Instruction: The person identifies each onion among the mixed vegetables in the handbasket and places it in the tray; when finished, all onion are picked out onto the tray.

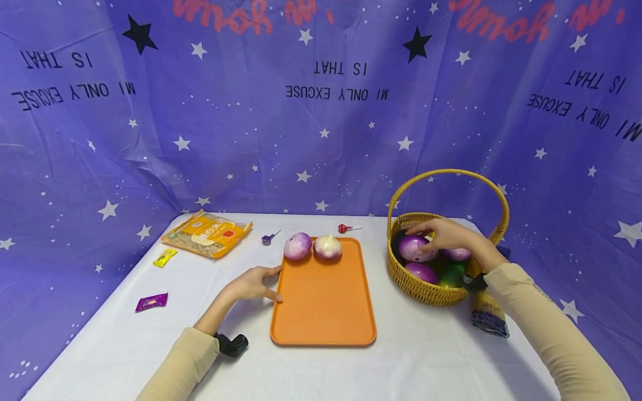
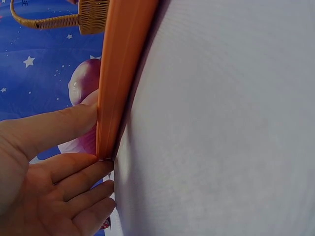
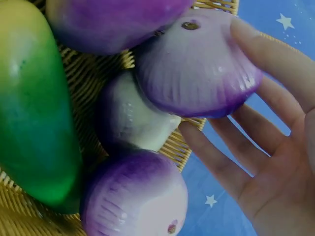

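My left hand (image 1: 253, 283) rests at the left edge of the orange tray (image 1: 323, 312), thumb and fingertips touching its rim with the fingers fairly straight. On the tray's far end sit a purple onion (image 1: 297, 247) and a pale, purple-tinged bulb (image 1: 328, 247) like garlic. Over at the wicker basket (image 1: 426, 292), my right hand (image 1: 448, 234) holds another purple onion (image 3: 197, 69) between thumb and fingers. Around it in the basket lie more purple onions (image 3: 135, 196), a white pointed bulb (image 3: 135, 118) and a green mango-like fruit (image 3: 34, 108).
Left on the white table lie an orange food packet (image 1: 208, 234), a yellow sweet (image 1: 164, 258) and a purple sweet (image 1: 151, 302). Two lollipops, purple (image 1: 267, 239) and red (image 1: 343, 228), lie behind. A yellowish packet (image 1: 489, 317) lies by the basket, whose tall handle (image 1: 448, 171) arches up.
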Available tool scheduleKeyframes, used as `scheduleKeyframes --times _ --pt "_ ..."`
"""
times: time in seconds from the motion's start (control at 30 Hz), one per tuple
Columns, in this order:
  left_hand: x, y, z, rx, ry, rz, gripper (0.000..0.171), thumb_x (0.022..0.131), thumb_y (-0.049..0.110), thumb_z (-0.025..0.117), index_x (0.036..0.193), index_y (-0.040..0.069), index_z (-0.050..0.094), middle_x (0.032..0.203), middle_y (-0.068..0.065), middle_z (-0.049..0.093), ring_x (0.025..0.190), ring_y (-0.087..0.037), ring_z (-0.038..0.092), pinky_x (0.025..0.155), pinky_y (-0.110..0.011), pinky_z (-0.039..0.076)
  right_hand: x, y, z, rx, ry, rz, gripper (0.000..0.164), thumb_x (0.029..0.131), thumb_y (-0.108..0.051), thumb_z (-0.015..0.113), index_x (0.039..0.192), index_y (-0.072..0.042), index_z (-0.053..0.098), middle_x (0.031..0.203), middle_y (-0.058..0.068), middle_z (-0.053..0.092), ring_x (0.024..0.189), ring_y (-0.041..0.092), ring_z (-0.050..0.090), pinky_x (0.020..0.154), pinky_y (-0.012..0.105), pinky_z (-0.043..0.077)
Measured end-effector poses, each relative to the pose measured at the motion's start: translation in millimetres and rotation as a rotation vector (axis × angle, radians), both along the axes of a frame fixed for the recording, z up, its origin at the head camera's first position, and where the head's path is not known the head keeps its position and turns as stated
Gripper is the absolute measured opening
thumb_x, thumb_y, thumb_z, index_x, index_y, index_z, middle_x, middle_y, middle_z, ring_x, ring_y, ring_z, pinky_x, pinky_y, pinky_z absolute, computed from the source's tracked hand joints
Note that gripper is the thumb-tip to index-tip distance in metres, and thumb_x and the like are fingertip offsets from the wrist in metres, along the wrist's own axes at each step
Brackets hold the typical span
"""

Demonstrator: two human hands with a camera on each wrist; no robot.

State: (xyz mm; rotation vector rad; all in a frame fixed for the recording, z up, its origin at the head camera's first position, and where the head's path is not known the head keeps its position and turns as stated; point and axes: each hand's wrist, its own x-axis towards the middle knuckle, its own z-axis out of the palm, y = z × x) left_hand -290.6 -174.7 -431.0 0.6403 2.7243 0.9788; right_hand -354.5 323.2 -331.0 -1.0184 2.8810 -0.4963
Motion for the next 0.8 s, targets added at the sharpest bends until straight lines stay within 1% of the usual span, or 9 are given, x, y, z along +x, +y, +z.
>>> scheduleKeyframes --times 0.1,0.2,0.3,0.47,0.6,0.7,0.8 --pt "0.5 0 0.5 0.003 0.007 -0.010 0.085 0.072 0.027 0.085 0.140 -0.005 0.045 0.138 -0.025 0.049 0.130 -0.039 0.043 0.107 -0.052 0.034 -0.1 0 -1.9 0.021 0.012 -0.019 0.051 0.077 -0.028 0.081 0.123 -0.009 0.067 0.112 0.005 0.068 0.098 0.025 0.058 0.091 0.049 0.046" --pt "0.4 0 -0.2 0.004 0.000 -0.009 0.086 0.072 0.027 0.085 0.140 -0.005 0.045 0.138 -0.025 0.048 0.130 -0.039 0.042 0.108 -0.051 0.033 1.8 0 -2.4 0.018 0.011 -0.034 0.052 0.077 -0.028 0.081 0.123 -0.009 0.067 0.113 0.007 0.068 0.099 0.027 0.058 0.091 0.051 0.046" --pt "-0.3 0 -1.2 -0.006 0.002 -0.005 0.086 0.071 0.028 0.086 0.140 -0.004 0.045 0.138 -0.024 0.049 0.130 -0.039 0.042 0.108 -0.052 0.033 5.7 0 -1.1 -0.009 0.000 -0.062 0.053 0.078 -0.029 0.081 0.125 -0.009 0.066 0.114 0.010 0.067 0.100 0.028 0.058 0.091 0.052 0.046" --pt "-1.1 1 -1.6 -0.005 -0.007 0.013 0.086 0.070 0.028 0.086 0.141 -0.002 0.046 0.139 -0.024 0.049 0.130 -0.039 0.042 0.108 -0.051 0.033 15.8 1 5.1 -0.052 0.016 -0.102 0.052 0.080 -0.031 0.079 0.126 -0.010 0.065 0.118 0.014 0.065 0.104 0.031 0.059 0.091 0.054 0.047" --pt "-1.4 0 -1.3 -0.012 -0.002 0.013 0.086 0.071 0.028 0.086 0.141 -0.002 0.046 0.139 -0.024 0.048 0.131 -0.040 0.041 0.108 -0.052 0.032 22.9 2 8.7 -0.059 0.062 -0.090 0.052 0.080 -0.030 0.080 0.127 -0.011 0.065 0.119 0.015 0.065 0.104 0.032 0.060 0.090 0.055 0.048" --pt "-1.6 0 -1.7 -0.019 0.004 0.005 0.086 0.071 0.028 0.086 0.140 -0.003 0.046 0.139 -0.025 0.048 0.131 -0.040 0.041 0.108 -0.053 0.033 28.6 1 9.5 -0.060 0.114 -0.091 0.054 0.079 -0.029 0.080 0.128 -0.012 0.064 0.120 0.014 0.065 0.099 0.028 0.060 0.089 0.052 0.049" --pt "-1.7 0 -1.8 -0.014 0.002 0.008 0.086 0.071 0.028 0.086 0.141 -0.003 0.046 0.139 -0.025 0.048 0.131 -0.040 0.041 0.108 -0.052 0.033 36.4 -1 10.9 -0.072 0.158 -0.096 0.057 0.079 -0.033 0.080 0.129 -0.012 0.063 0.120 0.012 0.066 0.095 0.025 0.059 0.085 0.049 0.050"
